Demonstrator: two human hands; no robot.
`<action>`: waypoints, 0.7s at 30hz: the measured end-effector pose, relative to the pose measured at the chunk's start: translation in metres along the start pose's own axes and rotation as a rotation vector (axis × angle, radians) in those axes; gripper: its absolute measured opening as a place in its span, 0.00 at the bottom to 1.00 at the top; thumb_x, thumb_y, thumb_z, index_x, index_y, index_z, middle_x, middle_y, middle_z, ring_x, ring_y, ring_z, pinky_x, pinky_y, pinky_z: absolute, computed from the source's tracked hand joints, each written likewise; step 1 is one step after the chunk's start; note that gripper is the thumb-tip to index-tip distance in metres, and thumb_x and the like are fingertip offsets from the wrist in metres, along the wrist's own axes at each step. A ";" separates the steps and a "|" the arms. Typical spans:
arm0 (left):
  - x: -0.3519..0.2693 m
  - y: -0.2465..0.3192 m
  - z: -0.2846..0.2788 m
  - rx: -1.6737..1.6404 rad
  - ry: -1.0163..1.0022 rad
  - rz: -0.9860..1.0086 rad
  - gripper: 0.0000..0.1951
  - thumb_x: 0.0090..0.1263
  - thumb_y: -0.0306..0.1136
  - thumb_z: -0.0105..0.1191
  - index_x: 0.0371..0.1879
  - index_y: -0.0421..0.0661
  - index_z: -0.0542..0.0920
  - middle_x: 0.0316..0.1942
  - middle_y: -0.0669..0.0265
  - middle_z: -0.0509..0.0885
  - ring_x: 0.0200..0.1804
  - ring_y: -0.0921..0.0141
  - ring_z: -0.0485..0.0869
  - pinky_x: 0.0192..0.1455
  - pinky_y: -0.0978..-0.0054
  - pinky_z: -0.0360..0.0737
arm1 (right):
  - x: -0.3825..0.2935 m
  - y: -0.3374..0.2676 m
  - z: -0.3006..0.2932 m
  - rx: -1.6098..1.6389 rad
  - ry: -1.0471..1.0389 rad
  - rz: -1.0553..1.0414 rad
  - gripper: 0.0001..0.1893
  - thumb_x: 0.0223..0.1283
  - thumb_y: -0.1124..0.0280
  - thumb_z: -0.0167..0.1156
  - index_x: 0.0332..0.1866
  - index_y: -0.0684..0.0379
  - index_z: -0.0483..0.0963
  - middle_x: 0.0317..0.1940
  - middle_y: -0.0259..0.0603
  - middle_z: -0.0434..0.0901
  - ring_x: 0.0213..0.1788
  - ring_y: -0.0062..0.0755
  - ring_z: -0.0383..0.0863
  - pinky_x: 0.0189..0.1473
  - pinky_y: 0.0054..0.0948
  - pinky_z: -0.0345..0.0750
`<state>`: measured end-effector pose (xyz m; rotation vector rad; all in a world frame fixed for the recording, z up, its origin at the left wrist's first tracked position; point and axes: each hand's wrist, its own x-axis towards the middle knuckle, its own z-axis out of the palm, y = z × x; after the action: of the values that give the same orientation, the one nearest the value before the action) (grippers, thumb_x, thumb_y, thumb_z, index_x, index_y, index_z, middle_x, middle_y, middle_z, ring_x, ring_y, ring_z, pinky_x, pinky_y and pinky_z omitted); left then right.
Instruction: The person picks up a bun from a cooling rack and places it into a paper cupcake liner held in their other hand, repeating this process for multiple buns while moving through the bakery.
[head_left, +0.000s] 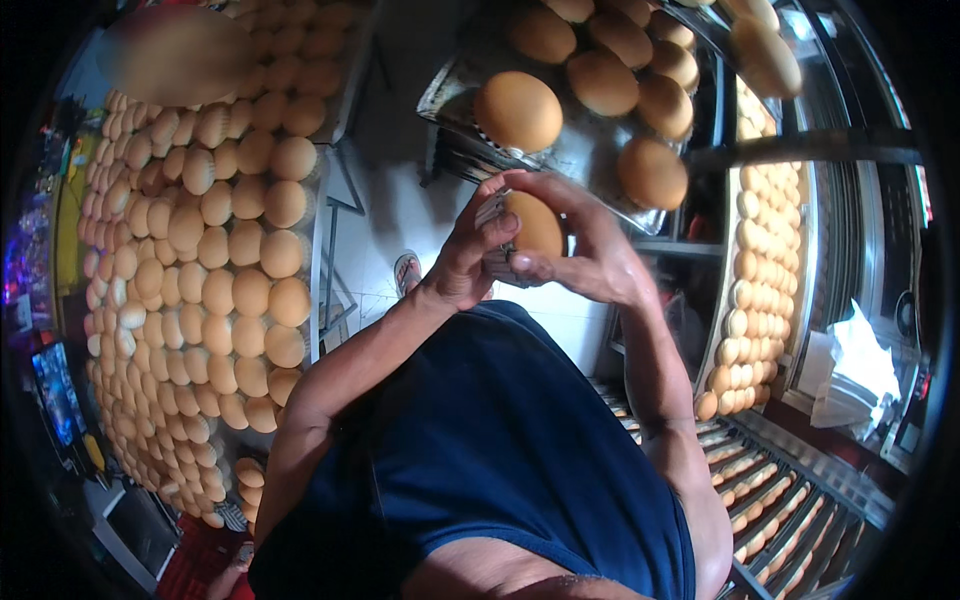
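Note:
A round golden-brown baked bun or cake (534, 225) in a pleated paper liner is held between my two hands, in front of my chest. My left hand (480, 244) grips the liner side, its thumb near the rim. Around the other side of the bun curves my right hand (592, 244), thumb near the liner's edge. Just beyond the hands, a dark metal baking tray (555, 161) bears several similar buns, the nearest one (519, 112) in a striped paper liner at the tray's edge.
To the left, a long table (319, 225) is covered with rows of buns. At the right are more buns (757, 285) in a long row and a rack (787, 510) of filled trays. A crumpled white bag (859, 371) lies far right. At lower left, part of another person (229, 574) shows.

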<state>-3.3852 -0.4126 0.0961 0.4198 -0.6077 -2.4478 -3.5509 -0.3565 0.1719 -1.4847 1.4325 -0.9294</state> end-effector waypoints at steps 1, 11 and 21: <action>0.000 -0.003 -0.003 0.052 -0.047 -0.006 0.40 0.64 0.46 0.66 0.72 0.47 0.62 0.61 0.61 0.72 0.64 0.65 0.76 0.66 0.64 0.78 | -0.002 0.001 0.003 -0.118 0.040 -0.056 0.40 0.49 0.51 0.78 0.64 0.63 0.74 0.59 0.53 0.76 0.62 0.49 0.79 0.65 0.40 0.74; 0.000 0.013 -0.012 -0.084 0.013 0.123 0.28 0.70 0.47 0.61 0.65 0.50 0.69 0.61 0.63 0.73 0.63 0.62 0.78 0.55 0.47 0.89 | 0.023 -0.013 -0.048 -0.781 0.330 -0.144 0.39 0.47 0.54 0.76 0.65 0.61 0.74 0.55 0.51 0.77 0.58 0.55 0.80 0.60 0.45 0.79; 0.005 0.041 -0.023 0.072 0.134 0.199 0.29 0.71 0.50 0.57 0.68 0.51 0.69 0.64 0.62 0.74 0.65 0.60 0.77 0.57 0.39 0.84 | 0.061 0.010 -0.043 -1.078 0.222 0.035 0.36 0.46 0.58 0.72 0.66 0.55 0.74 0.57 0.50 0.79 0.61 0.55 0.78 0.61 0.48 0.78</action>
<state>-3.3605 -0.4529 0.0968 0.5227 -0.6496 -2.1952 -3.5909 -0.4201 0.1751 -2.1152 2.2981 -0.2470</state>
